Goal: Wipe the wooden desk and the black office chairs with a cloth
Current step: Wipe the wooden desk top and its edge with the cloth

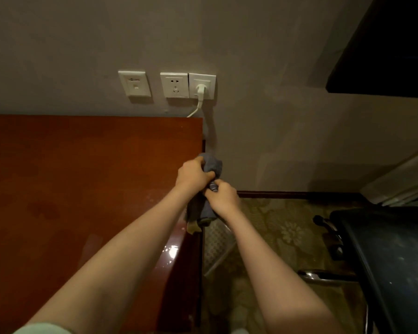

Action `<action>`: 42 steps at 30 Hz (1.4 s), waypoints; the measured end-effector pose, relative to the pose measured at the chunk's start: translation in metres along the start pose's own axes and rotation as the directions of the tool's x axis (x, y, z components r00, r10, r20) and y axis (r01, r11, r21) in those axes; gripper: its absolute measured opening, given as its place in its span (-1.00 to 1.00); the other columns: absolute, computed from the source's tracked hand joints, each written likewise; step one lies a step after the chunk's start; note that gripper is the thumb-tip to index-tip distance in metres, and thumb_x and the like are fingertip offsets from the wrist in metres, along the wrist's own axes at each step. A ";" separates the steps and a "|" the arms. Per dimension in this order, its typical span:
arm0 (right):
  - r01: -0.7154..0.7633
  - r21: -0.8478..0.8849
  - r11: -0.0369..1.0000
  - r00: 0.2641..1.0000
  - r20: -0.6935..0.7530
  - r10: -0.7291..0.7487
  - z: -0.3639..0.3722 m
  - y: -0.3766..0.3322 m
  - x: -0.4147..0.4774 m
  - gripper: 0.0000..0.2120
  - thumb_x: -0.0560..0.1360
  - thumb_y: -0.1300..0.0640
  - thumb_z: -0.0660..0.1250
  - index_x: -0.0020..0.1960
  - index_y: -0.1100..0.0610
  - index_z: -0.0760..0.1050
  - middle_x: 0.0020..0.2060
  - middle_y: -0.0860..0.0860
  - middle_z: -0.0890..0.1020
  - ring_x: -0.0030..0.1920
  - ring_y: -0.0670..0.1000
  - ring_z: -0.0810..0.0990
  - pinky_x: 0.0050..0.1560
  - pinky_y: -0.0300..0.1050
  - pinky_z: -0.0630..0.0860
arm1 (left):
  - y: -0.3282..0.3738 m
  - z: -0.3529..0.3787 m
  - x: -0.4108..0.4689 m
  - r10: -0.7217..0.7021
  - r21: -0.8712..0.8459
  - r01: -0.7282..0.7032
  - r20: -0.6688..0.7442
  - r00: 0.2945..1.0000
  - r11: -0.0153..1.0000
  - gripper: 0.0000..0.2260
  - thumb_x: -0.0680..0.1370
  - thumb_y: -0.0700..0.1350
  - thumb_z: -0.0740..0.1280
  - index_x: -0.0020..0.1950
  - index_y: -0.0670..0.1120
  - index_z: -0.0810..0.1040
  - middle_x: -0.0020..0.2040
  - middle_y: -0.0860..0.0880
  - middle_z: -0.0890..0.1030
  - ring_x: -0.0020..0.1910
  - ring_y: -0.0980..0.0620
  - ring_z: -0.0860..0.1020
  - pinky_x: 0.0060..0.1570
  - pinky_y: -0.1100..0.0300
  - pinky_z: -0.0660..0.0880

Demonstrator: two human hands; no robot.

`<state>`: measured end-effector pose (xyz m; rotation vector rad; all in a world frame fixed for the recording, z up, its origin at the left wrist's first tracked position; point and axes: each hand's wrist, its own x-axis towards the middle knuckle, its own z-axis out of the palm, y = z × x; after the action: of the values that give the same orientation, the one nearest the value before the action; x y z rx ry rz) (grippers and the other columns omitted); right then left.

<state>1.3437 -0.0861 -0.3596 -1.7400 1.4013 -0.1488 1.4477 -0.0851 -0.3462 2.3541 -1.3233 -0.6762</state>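
Observation:
A reddish-brown wooden desk (70,189) fills the left half of the view, its right edge glossy. Just past that edge, both hands hold a grey-blue cloth (212,166) in the air. My left hand (193,175) grips the bunched upper part of the cloth. My right hand (223,196) grips the lower part, which hangs down below the wrists. A black office chair (391,266) with a chrome arm stands at the lower right, apart from both hands.
White wall sockets (174,85) sit above the desk; a white plug and cable (199,92) run down behind it. A dark framed panel (391,44) hangs at the top right. Patterned carpet (275,232) lies between desk and chair.

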 end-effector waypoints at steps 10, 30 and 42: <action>0.068 0.298 0.952 0.919 0.352 -0.176 0.080 -0.047 -0.011 -0.87 0.55 0.22 0.23 0.10 0.20 0.38 0.00 0.14 0.52 0.04 0.08 0.51 -0.02 -0.06 0.41 | -0.079 -0.049 -0.027 -0.206 0.190 0.225 -0.118 0.972 0.956 -0.69 0.53 0.04 0.32 0.13 -0.16 0.47 -0.20 -0.04 0.47 -0.32 0.03 0.45 -0.43 0.22 0.35; 0.033 -0.257 0.966 0.999 0.031 -0.026 0.004 0.072 -0.027 -0.64 0.44 0.20 0.27 0.23 0.08 0.44 0.14 0.12 0.55 0.17 0.17 0.53 0.03 -0.09 0.46 | 0.005 0.068 -0.047 -0.161 0.047 0.160 0.022 0.987 0.986 -0.63 0.50 -0.02 0.33 0.21 -0.21 0.44 0.17 -0.24 0.51 0.12 -0.23 0.51 0.02 0.04 0.45; 0.160 0.199 0.967 0.982 0.072 -0.177 -0.013 -0.003 0.018 -0.80 0.42 0.17 0.39 0.03 0.10 0.49 -0.05 0.07 0.60 0.00 0.11 0.54 -0.12 -0.07 0.40 | 0.005 -0.023 -0.002 -0.020 -0.017 0.017 -0.198 0.980 1.000 -0.75 0.48 0.04 0.35 -0.02 -0.13 0.47 -0.02 -0.16 0.56 -0.04 -0.17 0.54 -0.22 0.11 0.40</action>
<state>1.3452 -0.1078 -0.3568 -1.6814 1.1349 -0.2869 1.4567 -0.0845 -0.3244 2.3547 -1.2067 -0.4419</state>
